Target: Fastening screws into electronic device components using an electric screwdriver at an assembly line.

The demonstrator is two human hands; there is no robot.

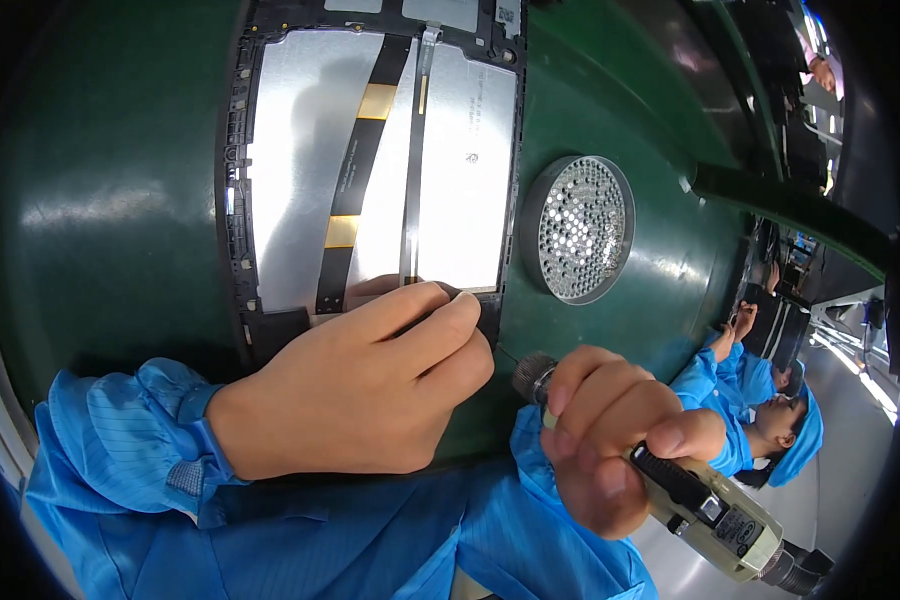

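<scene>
Left hand [355, 385]: fingers curled, fingertips pressed on lower edge of opened tablet [375, 160]. Tablet: flat on green counter [120, 200], back off, silver plates and black-and-gold ribbon cable [355, 170] exposed. Right hand [610, 440]: closed around electric screwdriver [705, 505], tip near tablet's lower right corner. Round perforated metal tray [580, 228]: on counter, just right of tablet. Other workers in blue [770, 410]: at right.

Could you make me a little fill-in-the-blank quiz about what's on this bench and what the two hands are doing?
1. The left hand presses on the near edge of the opened ____.
2. The right hand grips an electric ____.
3. The round metal dish, full of small holes, sits on the ____ mat.

Missing words: tablet; screwdriver; green
</scene>
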